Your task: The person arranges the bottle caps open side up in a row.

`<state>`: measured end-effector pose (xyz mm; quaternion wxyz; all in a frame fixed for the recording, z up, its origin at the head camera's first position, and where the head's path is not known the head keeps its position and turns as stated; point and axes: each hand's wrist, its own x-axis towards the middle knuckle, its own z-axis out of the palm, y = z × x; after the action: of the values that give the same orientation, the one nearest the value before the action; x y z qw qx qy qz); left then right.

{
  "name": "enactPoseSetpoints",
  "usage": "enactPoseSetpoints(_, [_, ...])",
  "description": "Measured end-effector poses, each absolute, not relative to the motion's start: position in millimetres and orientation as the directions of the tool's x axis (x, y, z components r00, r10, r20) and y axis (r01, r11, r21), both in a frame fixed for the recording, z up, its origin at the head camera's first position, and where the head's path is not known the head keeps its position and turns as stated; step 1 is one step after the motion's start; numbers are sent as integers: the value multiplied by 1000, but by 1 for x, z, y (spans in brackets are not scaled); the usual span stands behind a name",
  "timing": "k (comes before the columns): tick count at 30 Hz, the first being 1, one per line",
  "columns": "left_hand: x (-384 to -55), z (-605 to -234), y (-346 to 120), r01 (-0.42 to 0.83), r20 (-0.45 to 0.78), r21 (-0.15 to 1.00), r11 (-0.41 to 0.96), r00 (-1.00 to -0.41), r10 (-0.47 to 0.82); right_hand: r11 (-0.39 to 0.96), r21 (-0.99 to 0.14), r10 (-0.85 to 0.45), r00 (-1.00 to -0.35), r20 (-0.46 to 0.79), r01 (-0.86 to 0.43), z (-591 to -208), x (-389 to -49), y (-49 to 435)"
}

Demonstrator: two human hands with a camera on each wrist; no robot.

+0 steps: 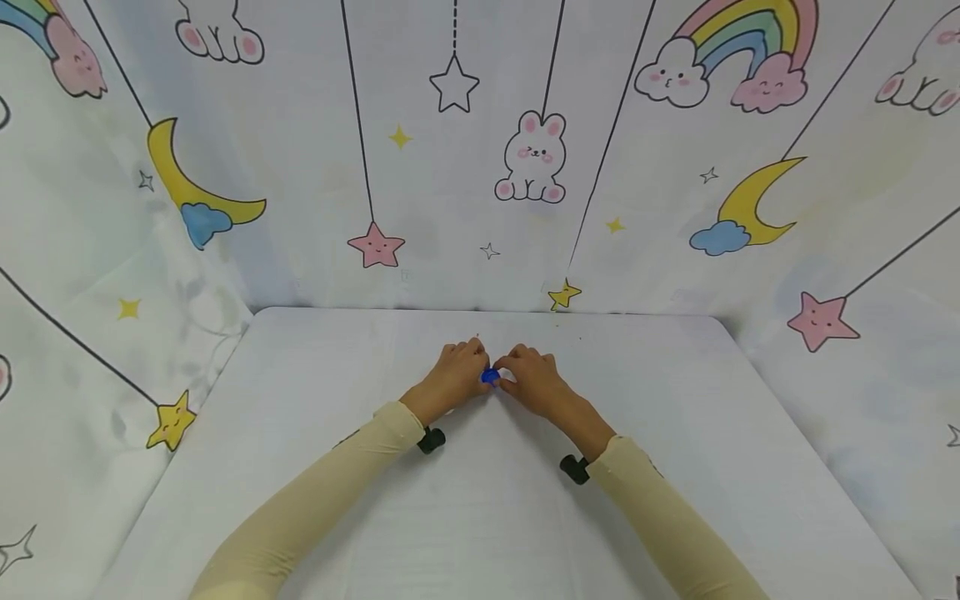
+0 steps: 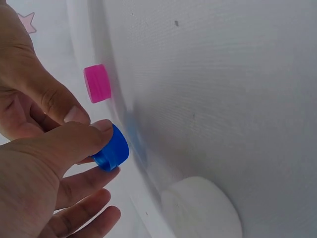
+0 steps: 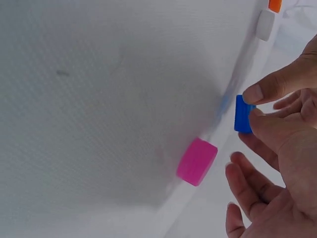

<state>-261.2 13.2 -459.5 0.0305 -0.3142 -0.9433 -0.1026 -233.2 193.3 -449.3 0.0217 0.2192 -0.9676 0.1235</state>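
Observation:
A small blue bottle cap (image 1: pixel 491 376) is between the two hands above the white table. In the left wrist view, the left hand (image 2: pixel 54 168) pinches the blue cap (image 2: pixel 115 148) with its thumb on top, while its other fingers spread loosely below. The right hand (image 1: pixel 534 379) meets it from the other side. Its thumb and index finger pinch the cap's edge in the right wrist view, where the right hand (image 3: pixel 282 163) has its remaining fingers loosely bent. Both thumbs lie close together at the cap.
On the table stand a pink cap (image 2: pixel 98 83), a larger white round cap (image 2: pixel 200 210) and, in the right wrist view, a small white cap (image 3: pixel 265 25) beside an orange piece (image 3: pixel 275 5). A patterned cloth wall (image 1: pixel 450 183) rises behind the table (image 1: pixel 480 517).

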Motion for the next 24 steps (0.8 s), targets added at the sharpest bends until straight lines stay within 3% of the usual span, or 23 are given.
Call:
enactPoseSetpoints(13, [-259, -459, 14, 637, 133, 182, 749, -771, 623, 883, -214, -414, -908, 62, -417, -456, -236, 196])
enactPoseSetpoints(24, [-261, -465, 16, 620, 117, 160, 768, -785, 608, 884, -223, -409, -911, 56, -411, -459, -236, 198])
